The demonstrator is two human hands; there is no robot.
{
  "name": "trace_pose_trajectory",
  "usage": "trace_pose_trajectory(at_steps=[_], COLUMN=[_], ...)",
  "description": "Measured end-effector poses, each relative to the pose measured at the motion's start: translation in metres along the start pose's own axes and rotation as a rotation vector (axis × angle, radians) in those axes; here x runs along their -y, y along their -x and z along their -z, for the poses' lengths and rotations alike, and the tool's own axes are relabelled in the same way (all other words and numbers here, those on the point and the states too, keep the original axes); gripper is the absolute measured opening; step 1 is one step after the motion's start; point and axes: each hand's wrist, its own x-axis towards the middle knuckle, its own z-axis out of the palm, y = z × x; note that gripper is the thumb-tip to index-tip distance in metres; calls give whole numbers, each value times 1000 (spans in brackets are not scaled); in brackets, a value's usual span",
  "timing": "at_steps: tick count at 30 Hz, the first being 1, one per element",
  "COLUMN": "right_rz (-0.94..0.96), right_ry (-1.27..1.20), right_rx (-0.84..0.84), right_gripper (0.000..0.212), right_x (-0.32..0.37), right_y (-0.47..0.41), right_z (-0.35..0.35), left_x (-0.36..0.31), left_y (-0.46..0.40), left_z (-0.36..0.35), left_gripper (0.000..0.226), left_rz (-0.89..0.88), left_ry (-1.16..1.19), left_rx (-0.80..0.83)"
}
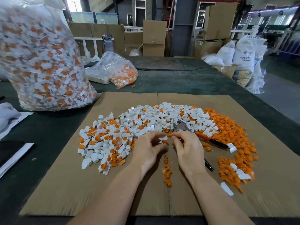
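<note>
Left hand point(147, 148) pinches a white cap point(163, 140) and right hand point(188, 150) pinches an orange insert point(169, 135), the parts just beside each other above the cardboard sheet point(65, 184), where the mixed pile point(146, 120) arcs along the far side and bare board lies toward the near edge.

A small white cap point(163, 138) with a flat tab and an orange-filled round cup is pinched in the left hand point(146, 150) above the cardboard sheet point(65, 184), and a small orange plug point(169, 135) is pinched just beside its tab by the right hand point(186, 148).
</note>
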Motion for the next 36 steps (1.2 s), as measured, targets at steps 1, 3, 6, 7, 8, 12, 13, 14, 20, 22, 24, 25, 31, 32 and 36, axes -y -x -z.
trace_pose_trajectory(at_steps=[1,3,6,7,8,12,13,14,20,22,24,25,31,32,36], right_rz=[4,6,-7,-2,8,40,47,46,54,47,50,69,157,158,154], right_ry=[6,25,81,112,146,339,398,460,738,749,788,808,754,712,592], right_rx=[4,-3,-46,-63,-74,-55,-49,-34,142,217,249,249,265,229,229], right_gripper=[12,12,11,11,10,11,13,17,30,29,25,25,28,29,26], right_x=[0,-2,-3,-3,-4,-3,-2,-2,0,-2,1,1,8,8,2], right_y=[0,0,0,0,-1,-5,-5,-5,-11,-14,-15,-15,-16,-16,-15], right_z=[-1,-2,-1,-1,-2,-7,-9,-10,-16,-17,-17,-17,-14,-14,-13], left_x=[0,0,-1,-1,-2,-4,-5,-5,8,12,15,16,11,9,7], left_y=[0,0,0,1,1,1,0,-2,-22,-24,-24,-24,-21,-21,-21], left_z=[0,0,0,0,0,2,5,10,59,68,71,70,50,43,15], left_gripper=[35,34,31,29,27,19,18,17,15,18,21,22,23,25,46], left_rz=[0,5,20,26,32,38,27,13,50,122,167,180,-120,-182,-305], left_ry=[3,5,20,33,49,55,24,-16,-513,-615,-682,-701,-632,-630,-712], left_rx=[3,5,-3,-7,-11,-84,-131,-184,-433,-404,-357,-345,-321,-240,1])
